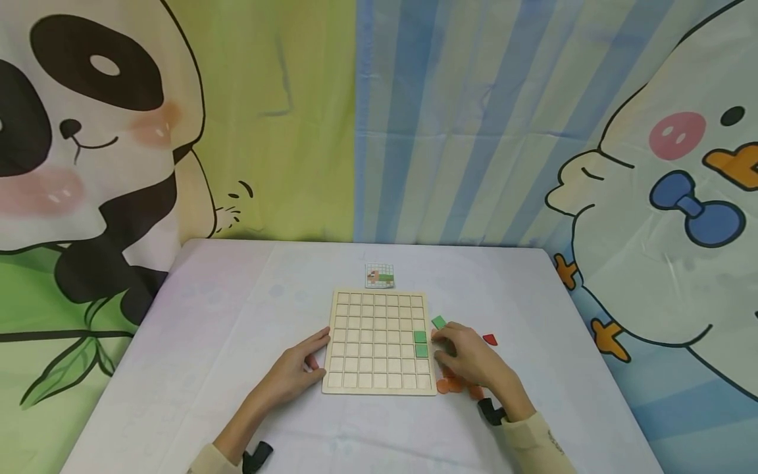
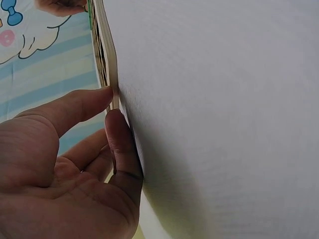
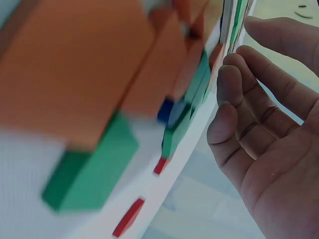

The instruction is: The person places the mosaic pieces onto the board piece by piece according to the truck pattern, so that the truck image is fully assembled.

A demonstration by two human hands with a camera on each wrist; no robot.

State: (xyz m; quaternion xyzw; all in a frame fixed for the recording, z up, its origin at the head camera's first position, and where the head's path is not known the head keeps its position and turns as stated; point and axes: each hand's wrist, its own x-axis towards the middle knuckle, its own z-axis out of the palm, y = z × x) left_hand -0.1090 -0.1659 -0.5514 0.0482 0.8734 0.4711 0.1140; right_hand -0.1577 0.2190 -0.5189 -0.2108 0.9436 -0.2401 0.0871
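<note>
A wooden grid board (image 1: 379, 342) lies on the table between both hands. Two green square tiles (image 1: 421, 351) sit in cells by its right side. My left hand (image 1: 289, 375) touches the board's left edge with thumb and fingers; in the left wrist view the thumb (image 2: 84, 105) meets that edge. Beside the right edge, my right hand (image 1: 470, 354) hovers over loose pieces, fingers bent. The right wrist view shows a gap between thumb and fingers, with nothing visible in it. A loose green piece (image 1: 438, 322) lies just beyond the fingers.
Orange pieces (image 1: 454, 384) lie under and beside the right hand, with a red piece (image 1: 489, 340) farther right. A blue piece (image 3: 165, 110) shows among green ones in the right wrist view. Behind the board is a small picture card (image 1: 379, 276). Printed curtains hang behind the table.
</note>
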